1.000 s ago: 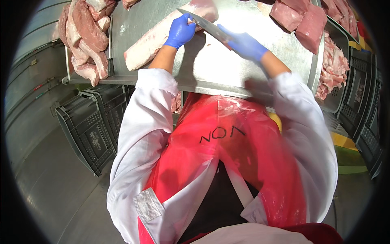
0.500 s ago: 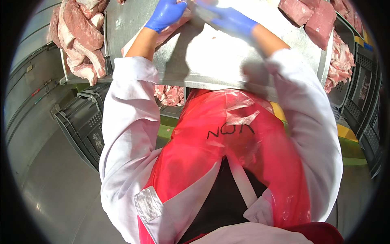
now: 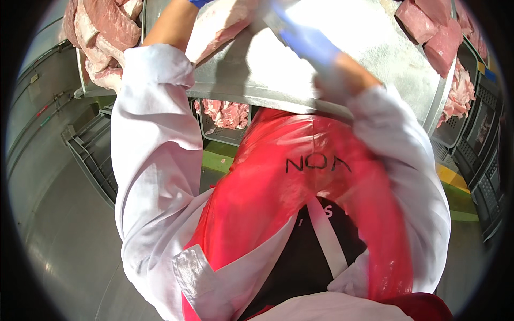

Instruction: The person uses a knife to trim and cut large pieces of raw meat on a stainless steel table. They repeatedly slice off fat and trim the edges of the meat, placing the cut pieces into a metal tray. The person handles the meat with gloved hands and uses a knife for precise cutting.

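Blurred Blade at the Pale Slab!

Here at the metal work surface (image 3: 300, 80), the long pale slab of meat (image 3: 225, 24) lies aslant, left of centre, its far end cut off by the upper edge of view. The right hand (image 3: 308, 43), blue-gloved and smeared by motion, is closed on a knife (image 3: 273, 22), a grey streak just right of the slab; the exact finger placing is lost in the blur. And the left hand (image 3: 200, 2)? Only a sliver of blue glove at the top edge, near the slab, so how far open it is, or what it holds, I cannot tell! Over on the left, heaped meat cuts (image 3: 110, 32); at the right, pink meat blocks (image 3: 428, 27); below the near edge, a crate (image 3: 225, 138) of meat trimmings (image 3: 227, 113).
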`<state>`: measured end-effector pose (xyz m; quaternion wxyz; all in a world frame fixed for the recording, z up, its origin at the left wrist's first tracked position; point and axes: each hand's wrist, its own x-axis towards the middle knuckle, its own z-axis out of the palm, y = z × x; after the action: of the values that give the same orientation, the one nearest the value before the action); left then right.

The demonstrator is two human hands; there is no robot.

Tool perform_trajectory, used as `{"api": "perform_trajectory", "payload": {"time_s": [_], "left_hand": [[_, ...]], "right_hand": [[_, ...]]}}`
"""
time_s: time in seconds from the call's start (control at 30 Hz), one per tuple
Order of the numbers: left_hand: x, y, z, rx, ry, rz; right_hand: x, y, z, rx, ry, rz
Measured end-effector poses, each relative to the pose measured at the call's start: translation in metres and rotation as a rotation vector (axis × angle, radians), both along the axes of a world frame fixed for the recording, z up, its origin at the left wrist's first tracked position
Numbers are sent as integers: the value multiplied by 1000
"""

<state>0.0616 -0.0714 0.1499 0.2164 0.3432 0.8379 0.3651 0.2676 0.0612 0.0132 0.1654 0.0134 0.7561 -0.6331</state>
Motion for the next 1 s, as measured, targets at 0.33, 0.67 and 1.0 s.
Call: {"api": "perform_trajectory", "payload": {"time_s": [0.33,0.67,1.0], "left_hand": [[40,-180,-76,-723,742,125],[84,-66,-91,-33,268,229],[90,-2,-139,77,445,695]], "right_hand": [[-26,48,28,-64,-96,-375],[-55,-25,-13,-24,84,-214],[-43,-40,-73,251,135,-47]]}}
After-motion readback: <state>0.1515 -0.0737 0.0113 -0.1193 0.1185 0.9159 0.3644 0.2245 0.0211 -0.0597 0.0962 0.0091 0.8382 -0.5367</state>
